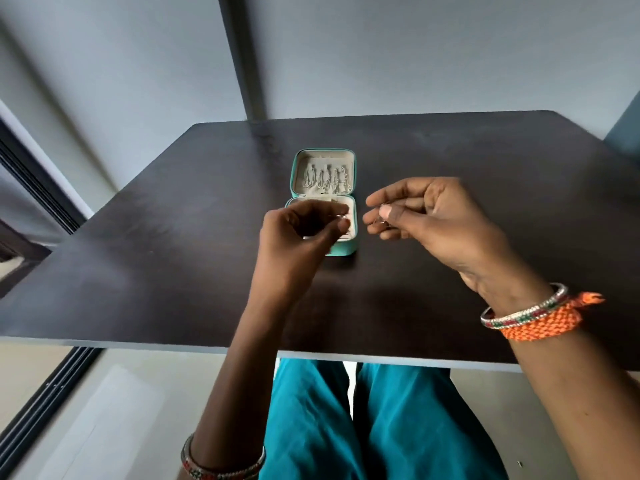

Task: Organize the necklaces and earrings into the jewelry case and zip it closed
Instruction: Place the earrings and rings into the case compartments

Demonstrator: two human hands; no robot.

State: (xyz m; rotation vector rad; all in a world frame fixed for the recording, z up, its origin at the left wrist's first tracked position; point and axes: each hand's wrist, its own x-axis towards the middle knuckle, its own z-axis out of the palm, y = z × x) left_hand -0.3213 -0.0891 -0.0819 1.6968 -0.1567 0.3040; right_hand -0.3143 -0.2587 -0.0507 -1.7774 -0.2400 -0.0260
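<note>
**Op:** Head view is showing me the jewelry case [323,199] lying open, far of centre on the dark desk [173,271], chains [325,180] already hanging in its far half. Both hands are hovering over its near half.

**Sup:** How are those pieces going to handle?

**Op:** I'm judging them feather-light, tiny, slippery and easily bent, so I'm favouring fingertip pinches on the post or hook, never a full grasp.

**Sup:** And the hands?

**Op:** My left hand [304,230] is curling in, thumb and forefinger pinching a small silvery earring [343,219] above the case's near compartment. My right hand [426,216] is hanging just right of the case, fingers loosely bent, thumb and forefinger nipping another little metal piece [382,221]; I'm unable to make out whether it's an earring or a backing.

**Sup:** Zip?

**Op:** Not yet closed.
</note>
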